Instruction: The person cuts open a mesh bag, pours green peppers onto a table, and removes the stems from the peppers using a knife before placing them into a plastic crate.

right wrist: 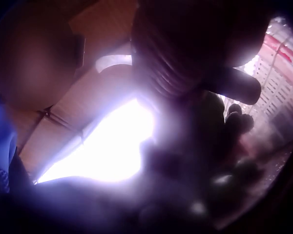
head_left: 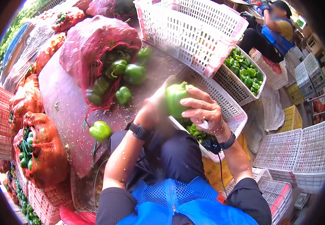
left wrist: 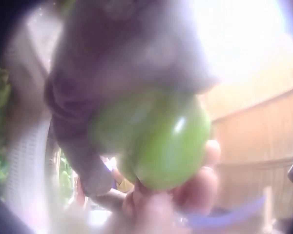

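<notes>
A large green bell pepper (head_left: pixel 176 99) is held between both hands above the person's knees. The right hand (head_left: pixel 206 112) curls its fingers over the pepper's right side, with something small and pale near its palm. On the pepper's left side lies the left hand (head_left: pixel 153 108), blurred, its fingers mostly hidden. In the left wrist view the shiny pepper (left wrist: pixel 173 146) sits under the left hand (left wrist: pixel 122 63), with fingertips of the other hand beneath it. The right wrist view is dark; the right hand (right wrist: pixel 185 53) covers much of it.
A red mesh bag (head_left: pixel 95 41) spills green peppers onto the sheet (head_left: pixel 57 97); a lone pepper (head_left: pixel 100 131) lies near the left knee. White crates (head_left: pixel 186 33) stand ahead, and a crate (head_left: pixel 233 112) with peppers is beside the right knee. Another person (head_left: pixel 278 30) sits at upper right.
</notes>
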Available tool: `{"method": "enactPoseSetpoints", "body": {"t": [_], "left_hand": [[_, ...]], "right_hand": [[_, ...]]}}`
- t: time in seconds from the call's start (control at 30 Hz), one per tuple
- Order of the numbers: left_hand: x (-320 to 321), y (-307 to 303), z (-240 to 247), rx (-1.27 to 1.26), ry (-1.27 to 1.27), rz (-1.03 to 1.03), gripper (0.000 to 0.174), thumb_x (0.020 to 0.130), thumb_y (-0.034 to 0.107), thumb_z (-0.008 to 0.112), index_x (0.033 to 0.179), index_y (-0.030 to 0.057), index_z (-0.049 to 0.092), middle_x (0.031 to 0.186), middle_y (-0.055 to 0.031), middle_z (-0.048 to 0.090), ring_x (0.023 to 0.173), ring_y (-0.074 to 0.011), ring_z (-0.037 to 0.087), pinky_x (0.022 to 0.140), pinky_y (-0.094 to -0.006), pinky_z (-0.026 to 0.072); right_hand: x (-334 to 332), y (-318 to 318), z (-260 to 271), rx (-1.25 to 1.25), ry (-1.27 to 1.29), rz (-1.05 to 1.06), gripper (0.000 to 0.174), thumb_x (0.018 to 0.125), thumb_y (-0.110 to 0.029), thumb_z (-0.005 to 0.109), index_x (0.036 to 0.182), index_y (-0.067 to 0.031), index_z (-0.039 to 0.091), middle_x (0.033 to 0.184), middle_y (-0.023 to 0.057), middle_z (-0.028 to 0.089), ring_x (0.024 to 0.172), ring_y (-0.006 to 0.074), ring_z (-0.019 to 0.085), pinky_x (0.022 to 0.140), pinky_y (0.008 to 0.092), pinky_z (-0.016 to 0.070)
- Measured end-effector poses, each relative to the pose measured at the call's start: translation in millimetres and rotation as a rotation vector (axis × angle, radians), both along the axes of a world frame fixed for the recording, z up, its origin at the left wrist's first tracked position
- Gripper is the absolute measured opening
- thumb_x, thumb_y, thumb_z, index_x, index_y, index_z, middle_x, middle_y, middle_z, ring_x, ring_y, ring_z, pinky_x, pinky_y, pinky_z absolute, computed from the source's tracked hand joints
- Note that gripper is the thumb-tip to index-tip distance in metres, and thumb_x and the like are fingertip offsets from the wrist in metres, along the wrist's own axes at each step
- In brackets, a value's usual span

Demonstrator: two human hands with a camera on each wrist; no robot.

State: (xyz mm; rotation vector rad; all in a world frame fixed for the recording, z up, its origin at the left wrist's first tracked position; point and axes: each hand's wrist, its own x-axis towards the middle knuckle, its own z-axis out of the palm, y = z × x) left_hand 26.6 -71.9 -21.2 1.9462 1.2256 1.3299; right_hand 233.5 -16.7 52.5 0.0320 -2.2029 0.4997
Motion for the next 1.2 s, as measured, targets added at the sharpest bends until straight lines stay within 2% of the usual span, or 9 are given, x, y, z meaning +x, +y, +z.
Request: {"method": "enactPoseSetpoints", "body": {"t": [0.03, 0.1, 0.37, 0.5, 0.6, 0.8, 0.87, 1.1, 1.2], "left_hand": [[-3, 4, -2, 0.004, 0.002, 0.001, 0.058, 0.11, 0.048, 0.028, 0.144, 0.0061, 0.047, 0.132, -0.0057, 0.061, 0.12, -0.0177, 0.058, 0.109, -0.037, 0.0435], [-1, 6, 8, -0.689, -1.478, -0.626, 0.064, 0.108, 0.054, 0.026, 0.143, 0.0046, 0.048, 0.135, -0.0095, 0.059, 0.121, -0.0217, 0.058, 0.108, -0.0397, 0.0443], [-2, 3, 49, -0.646, -1.475, -0.037, 0.073, 0.102, 0.066, 0.035, 0.126, 0.0025, 0.062, 0.117, -0.0135, 0.069, 0.105, -0.024, 0.067, 0.091, -0.0353, 0.0555], [-1, -2, 48, -0.447, -1.067, 0.261, 0.067, 0.107, 0.058, 0.03, 0.122, 0.0018, 0.063, 0.108, -0.0106, 0.072, 0.099, -0.0188, 0.068, 0.09, -0.0332, 0.0553], [-2, -3, 44, 0.029, -0.236, 0.326, 0.065, 0.109, 0.054, 0.027, 0.122, 0.0019, 0.064, 0.109, -0.0096, 0.071, 0.097, -0.0159, 0.067, 0.089, -0.0309, 0.0548], [1, -1, 35, -0.391, -0.728, 0.406, 0.066, 0.109, 0.054, 0.026, 0.127, 0.0017, 0.061, 0.115, -0.0097, 0.07, 0.102, -0.0164, 0.066, 0.095, -0.0294, 0.0515], [-4, 2, 31, -0.502, -1.201, 0.161, 0.069, 0.107, 0.058, 0.028, 0.13, 0.0014, 0.059, 0.118, -0.0104, 0.069, 0.106, -0.0192, 0.065, 0.097, -0.0317, 0.0509], [-24, -13, 61, -0.756, -1.497, -0.282, 0.058, 0.104, 0.05, 0.048, 0.134, 0.0007, 0.056, 0.126, -0.0118, 0.066, 0.113, -0.0219, 0.063, 0.104, -0.0334, 0.0466], [-28, -16, 60, -0.859, -1.491, -0.229, 0.066, 0.105, 0.057, 0.037, 0.137, 0.0019, 0.055, 0.127, -0.013, 0.064, 0.112, -0.0231, 0.065, 0.099, -0.036, 0.0506]], "right_hand": [[-2, 2, 0, 0.004, 0.002, 0.001, 0.031, 0.068, 0.01, 0.066, 0.087, -0.0119, 0.075, 0.117, 0.0067, 0.073, 0.128, 0.0343, 0.058, 0.106, 0.0442, 0.0496], [-2, 1, 0, -0.037, -0.014, -0.043, 0.03, 0.068, 0.01, 0.067, 0.086, -0.0119, 0.075, 0.118, 0.0063, 0.072, 0.128, 0.0347, 0.059, 0.105, 0.0442, 0.0501], [-1, -22, -8, -0.742, 0.095, -0.35, 0.026, 0.096, -0.025, 0.071, 0.106, -0.0012, 0.069, 0.099, 0.0088, 0.071, 0.085, 0.0126, 0.065, 0.073, 0.0281, 0.053], [-5, -22, -6, -0.897, -0.336, -0.363, 0.049, 0.099, -0.046, 0.062, 0.107, 0.0018, 0.065, 0.076, 0.0078, 0.061, 0.066, 0.0131, 0.062, 0.061, 0.0301, 0.0493], [-15, -17, -10, -0.823, -0.341, -0.324, 0.052, 0.095, -0.05, 0.066, 0.103, 0.0008, 0.066, 0.077, 0.0096, 0.063, 0.063, 0.0177, 0.064, 0.059, 0.0338, 0.0497], [-34, -19, -31, -0.487, -0.102, -0.287, 0.033, 0.078, -0.015, 0.082, 0.105, -0.0018, 0.068, 0.087, 0.0188, 0.069, 0.077, 0.0366, 0.069, 0.069, 0.0415, 0.0542], [-37, -22, -33, -0.489, -0.121, -0.304, 0.031, 0.078, -0.014, 0.082, 0.104, -0.0015, 0.068, 0.086, 0.0188, 0.069, 0.077, 0.0373, 0.068, 0.069, 0.0414, 0.0543], [-27, -15, -5, -0.23, -0.128, -0.196, 0.029, 0.082, -0.02, 0.082, 0.101, -0.0015, 0.069, 0.08, 0.0156, 0.067, 0.071, 0.0348, 0.066, 0.064, 0.0409, 0.0527], [-23, -15, -6, -0.193, -0.199, -0.182, 0.037, 0.08, -0.026, 0.083, 0.106, -0.004, 0.068, 0.08, 0.0143, 0.067, 0.07, 0.0339, 0.065, 0.064, 0.0418, 0.0524]]}}
